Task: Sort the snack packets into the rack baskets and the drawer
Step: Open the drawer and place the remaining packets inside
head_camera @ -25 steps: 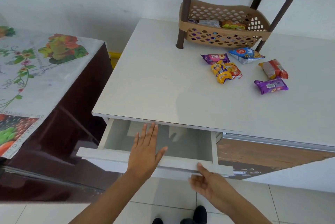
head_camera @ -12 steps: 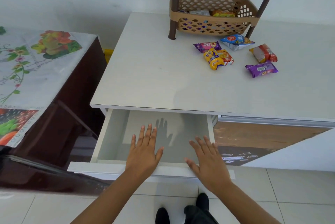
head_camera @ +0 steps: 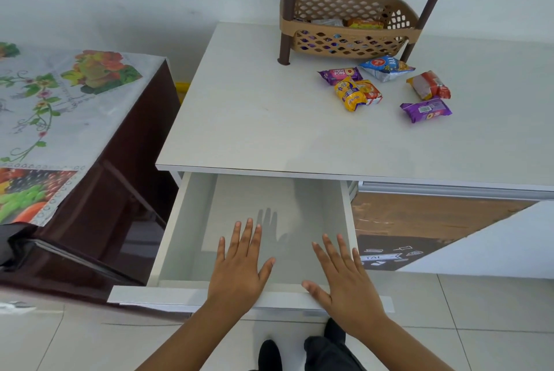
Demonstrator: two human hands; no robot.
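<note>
At the bottom centre of the frame the left hand (head_camera: 238, 273) and right hand (head_camera: 344, 280) hover flat, fingers straight and spread, holding nothing, over the front edge of the pulled-out white drawer (head_camera: 180, 235). In the upper right, six snack packets (head_camera: 356, 93) lie loose on the white table (head_camera: 254, 118), just in front of the brown rack (head_camera: 286, 7), whose tan lower basket (head_camera: 347, 40) already holds packets
</note>
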